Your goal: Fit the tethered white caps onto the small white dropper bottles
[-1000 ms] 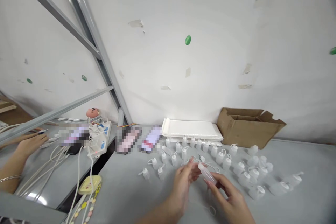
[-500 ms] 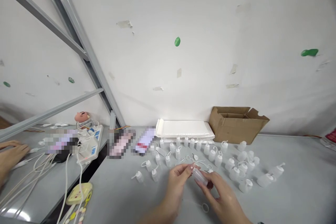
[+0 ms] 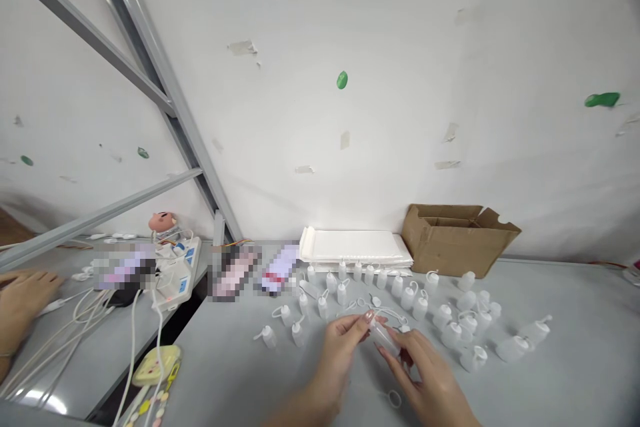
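A small translucent squeeze bottle [image 3: 386,339] lies tilted between my two hands, low in the middle of the view. My left hand [image 3: 345,353] pinches its top end between thumb and fingertips. Around the bottle's body are the fingers of my right hand [image 3: 425,373]. Just beyond my fingers, loose white cap straps [image 3: 395,313] lie on the grey table [image 3: 225,373]. A strap ring [image 3: 395,399] rests below the bottle, between my wrists. Several like bottles with strapped caps stand around, such as a bottle [image 3: 269,336] to the left and a bottle [image 3: 473,358] to the right.
Behind the bottles lie stacked white padded envelopes [image 3: 357,245] and an open cardboard box [image 3: 460,240]. Two blurred-out phone-like items are at the left. Further left are a power strip [image 3: 175,280], white cables, a yellow case [image 3: 156,365] and another person's hand [image 3: 30,300].
The whole view has shifted slightly, so things appear a little further right. Both hands stay on the bottle, with my left fingertips slightly changed at its top.
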